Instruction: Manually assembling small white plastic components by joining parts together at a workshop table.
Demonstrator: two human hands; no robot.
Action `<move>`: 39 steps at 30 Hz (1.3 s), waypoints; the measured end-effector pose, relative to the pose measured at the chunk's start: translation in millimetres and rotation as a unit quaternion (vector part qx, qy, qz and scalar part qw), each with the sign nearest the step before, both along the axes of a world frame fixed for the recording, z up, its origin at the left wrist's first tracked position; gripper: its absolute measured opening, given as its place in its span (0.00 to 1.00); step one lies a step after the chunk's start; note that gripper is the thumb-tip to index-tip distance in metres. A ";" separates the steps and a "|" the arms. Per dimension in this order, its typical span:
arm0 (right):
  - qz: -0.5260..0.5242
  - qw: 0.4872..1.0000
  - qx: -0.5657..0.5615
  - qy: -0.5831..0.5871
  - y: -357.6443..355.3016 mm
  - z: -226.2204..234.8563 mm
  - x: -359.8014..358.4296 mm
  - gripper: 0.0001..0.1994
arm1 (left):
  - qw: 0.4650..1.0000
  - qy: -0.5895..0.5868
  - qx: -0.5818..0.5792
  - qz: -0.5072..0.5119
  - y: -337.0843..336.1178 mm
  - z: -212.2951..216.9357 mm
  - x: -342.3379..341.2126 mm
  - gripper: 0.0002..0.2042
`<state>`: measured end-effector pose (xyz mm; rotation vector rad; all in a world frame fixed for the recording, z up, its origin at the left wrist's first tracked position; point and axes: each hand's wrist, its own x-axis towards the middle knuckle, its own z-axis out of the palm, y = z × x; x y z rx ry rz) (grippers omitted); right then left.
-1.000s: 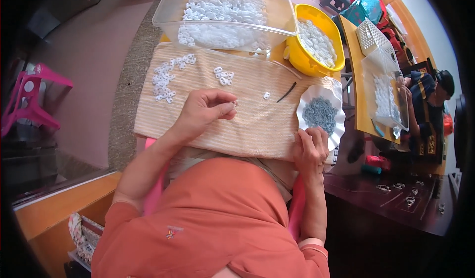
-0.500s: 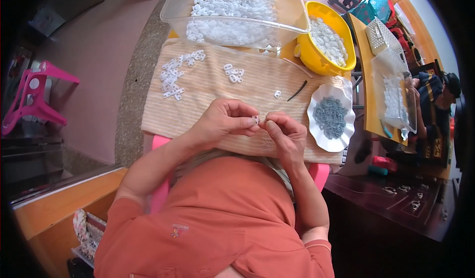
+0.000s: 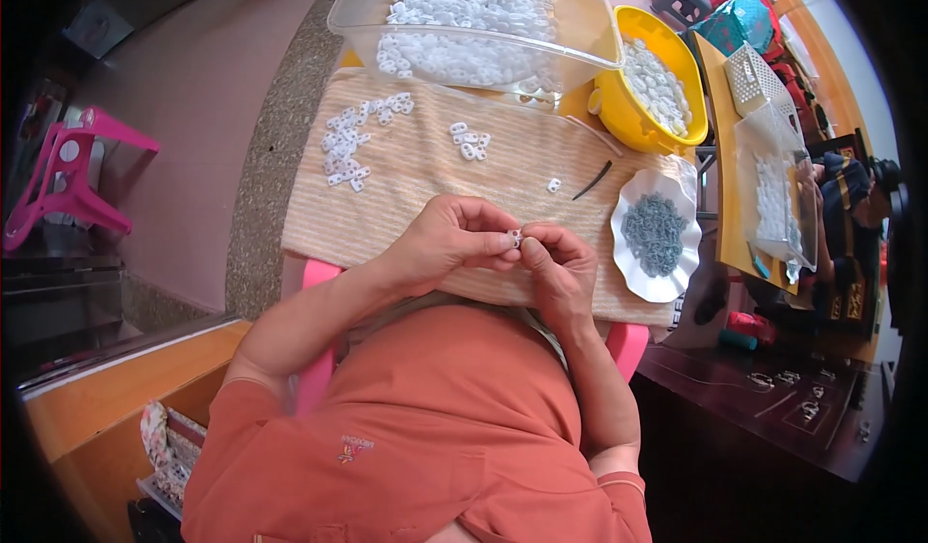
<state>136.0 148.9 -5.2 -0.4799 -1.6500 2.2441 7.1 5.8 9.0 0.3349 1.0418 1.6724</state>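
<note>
- The left hand [image 3: 472,236] pinches a white piece [image 3: 515,238] between thumb and forefinger, above the cloth [image 3: 416,190], toward the middle of its near edge.
- The right hand [image 3: 561,265] has thumb and forefinger drawn together at the piece's right side; whether they grip anything is hidden.
- A loose pinch or uneven push could flick the piece out, perhaps over the near edge into the lap.
- The fingers mask the contact, so a misaligned fit might go unnoticed.
- The dish [image 3: 626,265] of grey bits [image 3: 657,232] sits at the right edge; a forearm knock could spill them.
- Tugging the cloth could scatter the pile [image 3: 343,152] near its far left corner.
</note>
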 end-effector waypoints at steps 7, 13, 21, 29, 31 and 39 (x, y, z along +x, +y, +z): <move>0.009 1.000 0.003 0.005 2.1 0.9 -0.5 0.06 | 1.000 -0.009 0.002 0.013 0.7 -1.4 0.2 0.09; 0.015 0.997 0.073 0.000 1.6 5.1 -2.1 0.04 | 1.000 0.009 0.002 0.015 0.7 -3.8 1.1 0.09; 0.018 0.990 0.140 -0.005 1.4 5.8 -1.9 0.03 | 0.999 0.030 -0.001 0.019 0.4 -10.3 1.3 0.09; 0.012 0.985 0.175 0.011 5.6 -3.9 0.2 0.05 | 1.000 0.020 -0.002 0.021 0.9 -7.6 -0.6 0.09; 0.016 0.986 0.167 0.012 5.2 -3.6 0.3 0.06 | 1.000 0.021 0.007 0.015 0.3 -7.6 -1.4 0.09; 0.021 0.996 0.079 -0.024 5.0 -0.8 0.8 0.05 | 1.000 0.019 0.002 0.014 0.2 -8.5 -1.2 0.09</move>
